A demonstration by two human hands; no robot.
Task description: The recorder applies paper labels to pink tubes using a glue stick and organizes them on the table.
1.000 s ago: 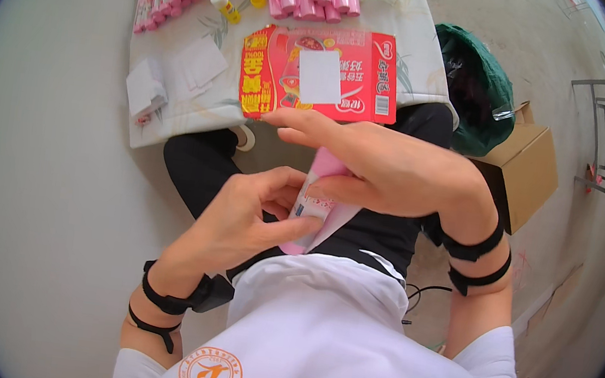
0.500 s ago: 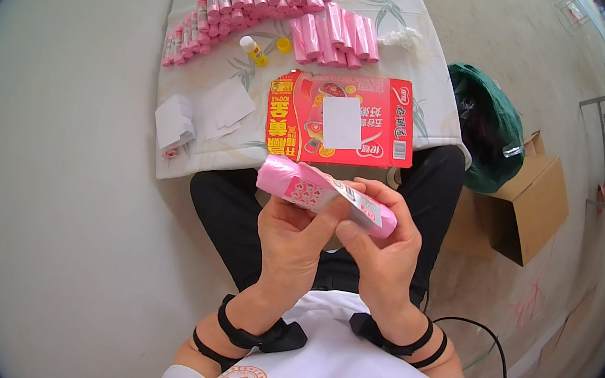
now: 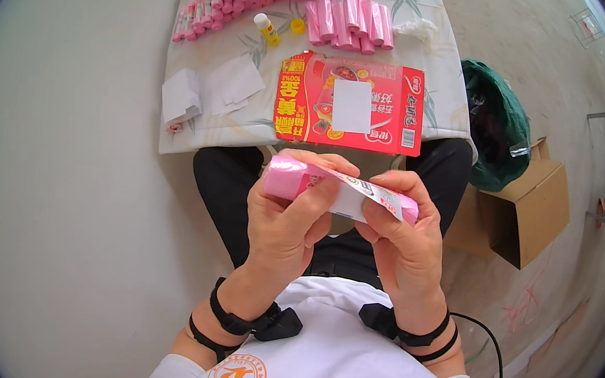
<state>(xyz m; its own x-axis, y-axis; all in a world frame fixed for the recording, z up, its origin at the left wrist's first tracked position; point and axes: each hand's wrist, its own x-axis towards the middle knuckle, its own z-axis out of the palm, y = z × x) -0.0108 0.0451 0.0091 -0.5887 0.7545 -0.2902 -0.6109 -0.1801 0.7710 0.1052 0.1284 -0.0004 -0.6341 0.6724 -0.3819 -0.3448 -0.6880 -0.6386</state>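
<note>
Above my lap, a pink plastic bag roll lies nearly level across both hands. A printed paper label goes partly around it, its lower edge standing away from the roll and showing a pale underside. My left hand is closed on the left part, thumb pressing the label and fingers behind. My right hand grips the right end, its thumb at the label's loose edge. Some fingertips are hidden behind the roll and paper.
On the cloth-covered table lies a red printed cardboard sheet with a white paper on it. Labelled rolls, plain pink rolls, a glue stick, its yellow cap and paper slips surround it. A green bag and cardboard box stand right.
The roll has turned closer to level and shifted slightly right. My hands have moved a little apart, and the label's lower edge now stands out from the roll.
</note>
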